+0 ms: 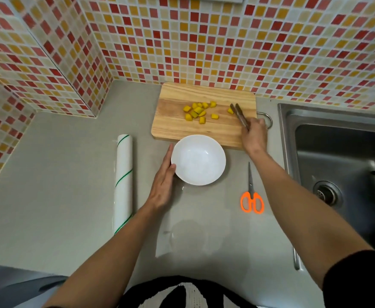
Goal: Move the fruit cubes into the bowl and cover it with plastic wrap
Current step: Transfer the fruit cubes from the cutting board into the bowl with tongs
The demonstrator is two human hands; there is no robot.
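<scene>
Several yellow fruit cubes lie on a wooden cutting board at the back of the counter. One more cube lies apart, right beside the tips of the metal tongs. My right hand grips the tongs over the board's right end. An empty white bowl stands just in front of the board. My left hand rests flat against the bowl's left side, fingers straight. A roll of plastic wrap with green stripes lies to the left of the bowl.
Orange-handled scissors lie on the grey counter to the right of the bowl. A steel sink takes up the right side. Mosaic tiled walls close off the back and left.
</scene>
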